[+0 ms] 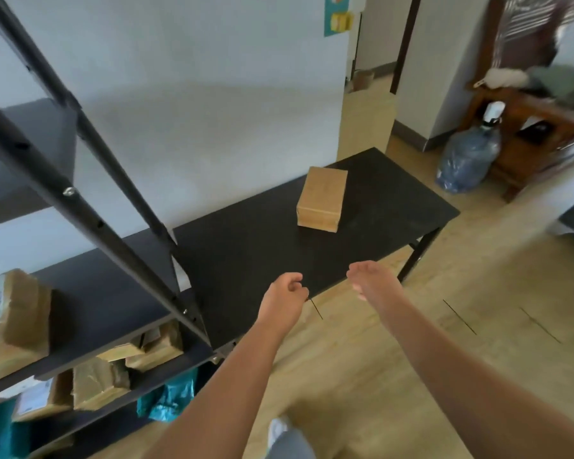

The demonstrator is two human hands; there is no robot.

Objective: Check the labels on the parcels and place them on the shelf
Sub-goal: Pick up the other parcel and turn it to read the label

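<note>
One brown cardboard parcel [322,198] lies alone on the black table [246,253], towards its far side. No label shows on its visible faces. My left hand [284,301] hovers over the table's near edge with its fingers loosely curled and nothing in it. My right hand [370,281] is a little to the right, fingers apart and empty. Both hands are well short of the parcel. The black metal shelf [90,303] stands at the left and holds a large labelled brown parcel [12,318] on one level and several brown and teal parcels [100,380] below.
The shelf's black uprights [90,223] slant across the left of the view. A blue water bottle [468,155] and a wooden cabinet [537,130] stand on the wooden floor at the back right. A doorway opens behind the table.
</note>
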